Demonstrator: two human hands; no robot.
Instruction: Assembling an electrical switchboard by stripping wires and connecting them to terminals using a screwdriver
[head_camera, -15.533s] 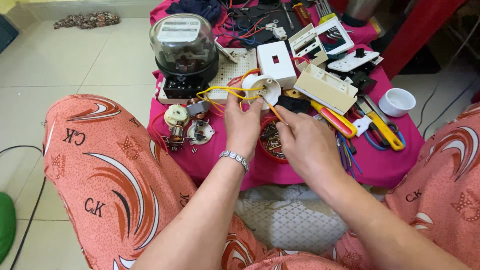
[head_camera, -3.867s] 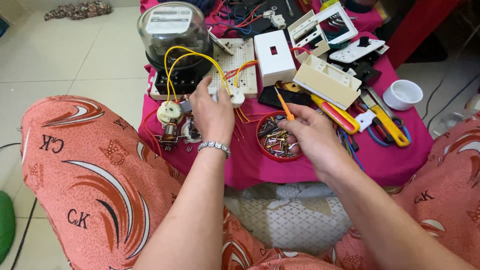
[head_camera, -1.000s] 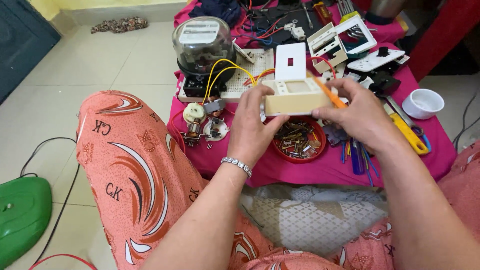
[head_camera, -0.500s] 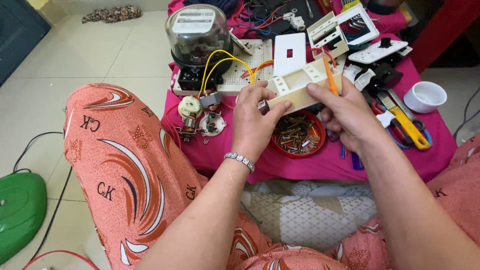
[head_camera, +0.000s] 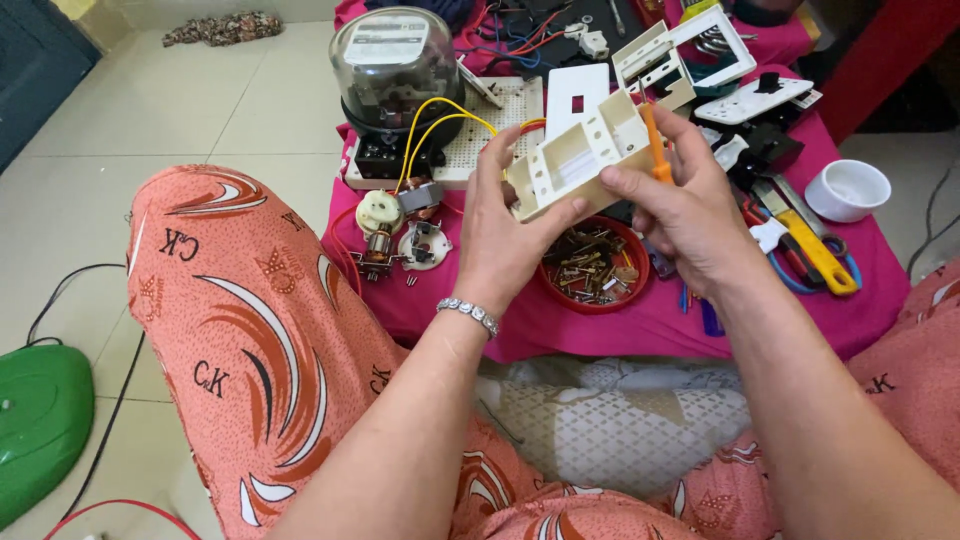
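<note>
Nearest the camera, two bare forearms rise over knees in orange patterned cloth, and the left wrist wears a beaded bracelet (head_camera: 467, 315). The left hand (head_camera: 510, 235) has its grip closed on the near left end of a cream plastic switch frame (head_camera: 580, 160), thumb on the near face and fingers curled up behind it, so the frame is held in the air, tilted with its right end higher. The right hand (head_camera: 690, 215) closes its grip on the frame's right end, and the same fingers pinch an orange-handled screwdriver (head_camera: 655, 150) that stands nearly upright against that end (its tip is hidden, so where it bears cannot be told). Just below the grip, on the pink-covered tabletop (head_camera: 600, 325), sits a red dish (head_camera: 592, 268) of small metal parts. Left of the grip lie small motor parts (head_camera: 395, 235), and beyond them a round glass-domed meter (head_camera: 395, 75) stands on a white perforated board (head_camera: 480, 125), with yellow wires (head_camera: 435, 130) arching from it toward the left fingers. Right of the grip lie a yellow-handled tool (head_camera: 812, 250) and a small white cup (head_camera: 848, 190). Beyond the grip rest a white switch plate (head_camera: 578, 100) and more white frames (head_camera: 700, 45). A green object (head_camera: 40, 420) sits on the tiled floor, far left.
</note>
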